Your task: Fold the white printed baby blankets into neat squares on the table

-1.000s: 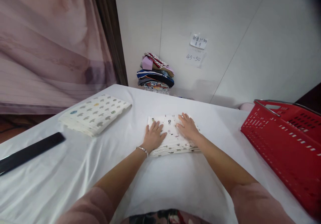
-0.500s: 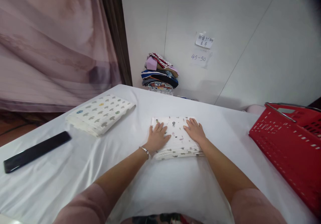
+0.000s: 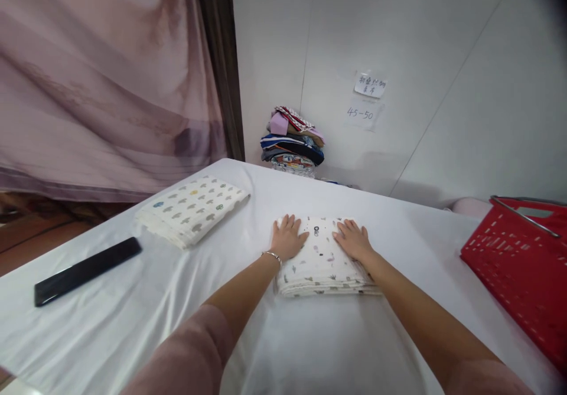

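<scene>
In the head view a white cloth with small printed figures (image 3: 325,265) lies folded in several layers on the white-covered table (image 3: 328,339). My left hand (image 3: 287,238), with a silver bracelet at the wrist, rests flat on the cloth's upper left part, fingers stretched out. On the upper right part lies my right hand (image 3: 354,240), its fingers also extended and flat. Neither hand grips anything. Left of them sits a second folded white cloth with grey cloud-like prints (image 3: 197,209), apart from both hands.
A long black flat object (image 3: 88,271) lies at the table's left. On the right stands a red perforated basket (image 3: 520,265) with a metal handle. Behind the table's far edge rises a stack of folded fabrics (image 3: 292,141) against the wall, where paper signs (image 3: 370,85) hang.
The view has shifted, so the scene sits slightly lower and further right. Both hands stay flat on the folded cloth, the left one now nearer its far edge.
</scene>
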Action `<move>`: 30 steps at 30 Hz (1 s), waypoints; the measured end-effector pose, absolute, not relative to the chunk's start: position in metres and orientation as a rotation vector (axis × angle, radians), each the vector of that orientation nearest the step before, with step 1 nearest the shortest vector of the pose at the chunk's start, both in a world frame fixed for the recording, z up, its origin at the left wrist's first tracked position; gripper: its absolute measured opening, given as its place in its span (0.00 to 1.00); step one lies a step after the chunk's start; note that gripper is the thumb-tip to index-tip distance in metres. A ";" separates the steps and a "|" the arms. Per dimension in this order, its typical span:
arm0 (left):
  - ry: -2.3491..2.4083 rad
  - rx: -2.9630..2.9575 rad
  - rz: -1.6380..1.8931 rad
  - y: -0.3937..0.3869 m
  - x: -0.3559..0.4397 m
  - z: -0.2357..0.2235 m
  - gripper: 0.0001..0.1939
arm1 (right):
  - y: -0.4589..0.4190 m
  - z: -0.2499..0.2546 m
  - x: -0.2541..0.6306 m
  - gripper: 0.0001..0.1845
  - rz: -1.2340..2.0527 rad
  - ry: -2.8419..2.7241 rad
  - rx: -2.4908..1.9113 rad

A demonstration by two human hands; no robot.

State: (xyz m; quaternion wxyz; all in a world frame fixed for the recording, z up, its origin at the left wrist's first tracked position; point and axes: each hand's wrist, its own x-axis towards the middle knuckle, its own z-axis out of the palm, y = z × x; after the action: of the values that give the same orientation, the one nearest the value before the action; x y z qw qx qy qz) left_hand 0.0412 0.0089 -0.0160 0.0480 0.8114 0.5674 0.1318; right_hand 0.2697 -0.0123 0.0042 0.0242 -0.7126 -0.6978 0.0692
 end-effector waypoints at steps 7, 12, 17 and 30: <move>1.738 2.463 0.360 0.009 0.041 -0.014 0.31 | 0.002 -0.005 0.263 0.32 0.143 -2.261 -2.084; 1.739 2.459 0.365 0.011 0.041 -0.014 0.32 | 0.003 -0.006 0.264 0.31 0.169 -2.255 -2.096; 1.723 2.435 0.337 0.011 0.042 -0.011 0.31 | -0.023 0.005 0.269 0.32 0.252 -2.228 -2.135; 1.664 2.359 0.276 -0.014 0.043 0.008 0.32 | -0.080 -0.004 0.301 0.29 0.184 -2.184 -2.064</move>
State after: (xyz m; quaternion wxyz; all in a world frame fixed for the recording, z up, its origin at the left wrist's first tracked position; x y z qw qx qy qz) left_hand 0.0428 -0.0137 0.0082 0.1204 0.8075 0.5697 0.0946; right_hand 0.3011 -0.0796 -0.0044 0.0656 -0.6840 -0.7239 0.0611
